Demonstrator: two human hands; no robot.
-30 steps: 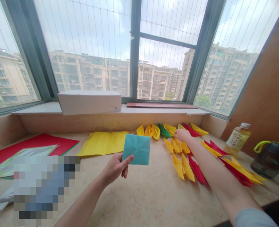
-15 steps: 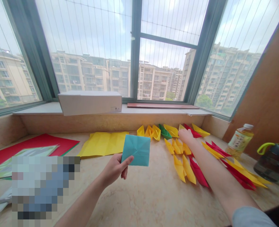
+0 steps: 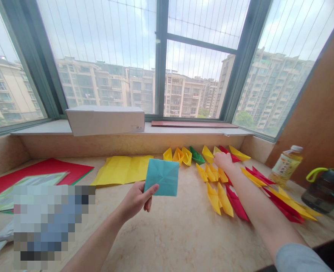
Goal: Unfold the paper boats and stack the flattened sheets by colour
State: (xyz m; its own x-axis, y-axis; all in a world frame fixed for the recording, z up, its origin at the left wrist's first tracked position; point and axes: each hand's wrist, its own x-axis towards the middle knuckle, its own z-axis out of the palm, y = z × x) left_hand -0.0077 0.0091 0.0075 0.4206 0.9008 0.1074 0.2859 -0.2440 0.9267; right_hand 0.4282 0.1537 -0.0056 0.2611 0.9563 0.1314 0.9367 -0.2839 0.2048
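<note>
My left hand [image 3: 140, 196] pinches a light blue square of folded paper [image 3: 161, 177] by its left edge, thumb in front. Crease lines cross the paper's face. Over at the back row of folded paper boats, my right hand [image 3: 223, 160] has its fingers closed at a pale yellow paper boat [image 3: 217, 149], which they partly hide. Just left of those fingertips stands another yellow boat [image 3: 207, 154], with a green boat [image 3: 197, 155] beyond it. Behind my right hand lies a red boat [image 3: 231, 155].
Yellow boats [image 3: 211, 173] and red ones [image 3: 237, 204] flank my right forearm. A drink bottle [image 3: 287, 166] and dark jug [image 3: 325, 190] stand right. Yellow paper [image 3: 121, 170], red sheets [image 3: 48, 170] and a blurred-out item [image 3: 50, 223] lie left. A white box [image 3: 106, 121] rests on the sill.
The yellow boat just left of my right fingertips has turned and now looks narrower and more upright. My left hand still holds the blue paper. The view has shifted slightly.
</note>
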